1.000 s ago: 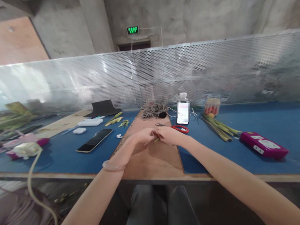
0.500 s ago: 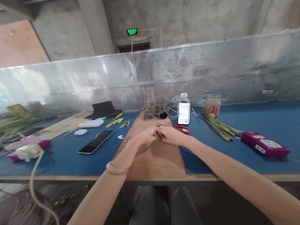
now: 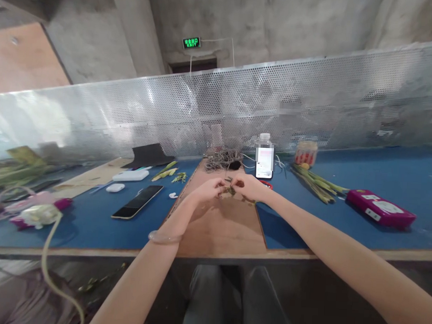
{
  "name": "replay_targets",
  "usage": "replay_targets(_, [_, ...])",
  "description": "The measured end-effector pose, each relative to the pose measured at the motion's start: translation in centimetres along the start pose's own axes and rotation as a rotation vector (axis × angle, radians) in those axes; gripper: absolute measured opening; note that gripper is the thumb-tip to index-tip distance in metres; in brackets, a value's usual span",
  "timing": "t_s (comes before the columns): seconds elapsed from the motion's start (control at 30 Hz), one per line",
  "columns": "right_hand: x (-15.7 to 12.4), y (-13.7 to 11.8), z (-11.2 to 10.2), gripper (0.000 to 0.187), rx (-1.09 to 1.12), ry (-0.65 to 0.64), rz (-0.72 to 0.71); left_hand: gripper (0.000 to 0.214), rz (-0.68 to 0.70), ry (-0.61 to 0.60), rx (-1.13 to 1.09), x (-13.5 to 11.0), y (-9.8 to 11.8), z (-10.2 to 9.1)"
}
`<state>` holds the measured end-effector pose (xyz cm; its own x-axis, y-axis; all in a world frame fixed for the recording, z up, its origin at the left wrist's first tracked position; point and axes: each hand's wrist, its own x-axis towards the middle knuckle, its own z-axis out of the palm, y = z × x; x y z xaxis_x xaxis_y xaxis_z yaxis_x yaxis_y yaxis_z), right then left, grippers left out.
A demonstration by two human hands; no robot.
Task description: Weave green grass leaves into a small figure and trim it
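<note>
My left hand [image 3: 211, 189] and my right hand [image 3: 251, 187] meet over the brown board [image 3: 223, 234]. Between their pinched fingertips is a small greenish-brown leaf piece [image 3: 230, 191]; its exact shape is too small to make out. A strip of similar colour shows under my right hand. Close behind that hand lies a pair of red-handled scissors [image 3: 267, 184], mostly covered by it. A tangle of grey-brown cord [image 3: 223, 161] sits at the far end of the board, with a small black object [image 3: 234, 165] beside it.
A lit phone [image 3: 264, 163] leans on a clear bottle [image 3: 265, 137]. On the right are long green leaves [image 3: 317, 184], a jar [image 3: 306, 152] and a magenta box [image 3: 380, 209]. A dark phone [image 3: 138, 202] and white cases lie left. Perforated metal [image 3: 161, 112] closes the back.
My hands have moved slightly apart, and the leaf piece between them now shows. My right hand covers more of the scissors. The view has shifted a little.
</note>
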<state>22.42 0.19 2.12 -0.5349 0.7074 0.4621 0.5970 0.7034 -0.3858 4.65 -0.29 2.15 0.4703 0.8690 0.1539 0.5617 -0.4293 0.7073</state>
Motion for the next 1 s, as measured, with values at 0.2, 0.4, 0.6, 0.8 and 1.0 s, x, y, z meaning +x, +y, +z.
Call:
replay_targets(0.2, [0.1,0.4,-0.1,0.017,0.006,-0.024,0.03,0.024,-0.074,-0.103,-0.012,-0.3,0.1,0.1])
replay_targets(0.4, [0.2,2.2,-3.9,0.023,-0.479,0.085,0.107,0.027,-0.032,-0.021,0.006,-0.1,0.0,0.0])
replay_targets(0.6, [-0.7,5.4,-5.4,0.016,-0.601,-0.319,0.311,0.027,-0.116,0.055,-0.021,0.0,-0.2,-0.2])
replay_targets(0.8, [-0.8,5.4,-5.0,0.023,-0.582,-0.45,0.33,0.026,-0.108,0.043,-0.155,0.3,-0.2,-0.3])
replay_targets(1.0, [-0.8,4.9,-5.3,0.024,-0.618,-0.469,0.396,0.024,-0.106,0.051,-0.238,0.3,-0.5,-0.5])
